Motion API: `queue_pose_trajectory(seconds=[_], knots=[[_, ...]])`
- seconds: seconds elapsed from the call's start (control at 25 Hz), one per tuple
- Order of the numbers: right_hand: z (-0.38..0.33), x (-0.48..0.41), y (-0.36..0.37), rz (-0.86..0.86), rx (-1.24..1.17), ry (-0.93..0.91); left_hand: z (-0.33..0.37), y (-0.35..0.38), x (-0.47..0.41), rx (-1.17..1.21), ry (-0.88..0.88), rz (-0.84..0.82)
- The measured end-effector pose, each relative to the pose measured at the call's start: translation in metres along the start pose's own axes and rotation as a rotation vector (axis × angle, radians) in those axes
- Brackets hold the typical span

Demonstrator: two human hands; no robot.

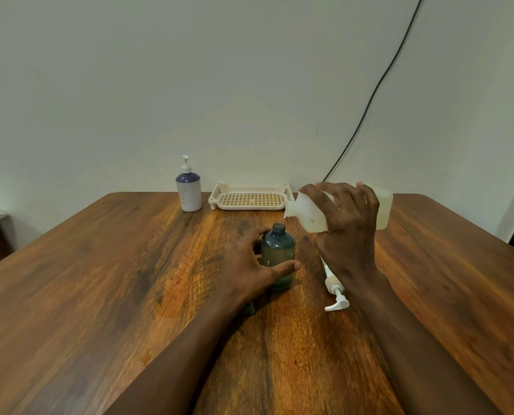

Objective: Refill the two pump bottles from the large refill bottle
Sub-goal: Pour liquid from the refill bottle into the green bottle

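Observation:
A dark teal pump bottle (279,253) stands upright mid-table with its neck uncapped. My left hand (249,266) wraps its lower body. My right hand (344,226) grips the large translucent white refill bottle (312,215), tipped sideways with its mouth just above and right of the teal neck. A thin thread of liquid runs from that mouth toward the neck. The teal bottle's white pump head (335,290) lies flat on the table under my right wrist. A second pump bottle (188,190), white with a dark blue top and pump fitted, stands at the far edge.
A cream perforated tray (220,195) sits at the back of the wooden table (100,265) against the wall. A black cable (378,85) hangs down the wall behind it. A small dark cap-like object lies under my left wrist.

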State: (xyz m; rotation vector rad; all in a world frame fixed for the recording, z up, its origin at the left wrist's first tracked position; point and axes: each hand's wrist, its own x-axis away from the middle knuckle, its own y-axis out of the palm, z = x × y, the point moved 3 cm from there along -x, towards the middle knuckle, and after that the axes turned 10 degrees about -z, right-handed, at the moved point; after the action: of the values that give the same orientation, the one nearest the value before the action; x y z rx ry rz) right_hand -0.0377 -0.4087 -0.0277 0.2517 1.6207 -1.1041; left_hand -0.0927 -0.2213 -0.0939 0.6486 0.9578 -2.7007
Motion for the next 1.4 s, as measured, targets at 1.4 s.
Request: queue_pose_trajectory(seconds=[1.4], knots=[[-0.008, 0.013, 0.037, -0.373, -1.207, 0.506, 0.009, -0.07, 0.014, 0.029, -0.026, 0.19]])
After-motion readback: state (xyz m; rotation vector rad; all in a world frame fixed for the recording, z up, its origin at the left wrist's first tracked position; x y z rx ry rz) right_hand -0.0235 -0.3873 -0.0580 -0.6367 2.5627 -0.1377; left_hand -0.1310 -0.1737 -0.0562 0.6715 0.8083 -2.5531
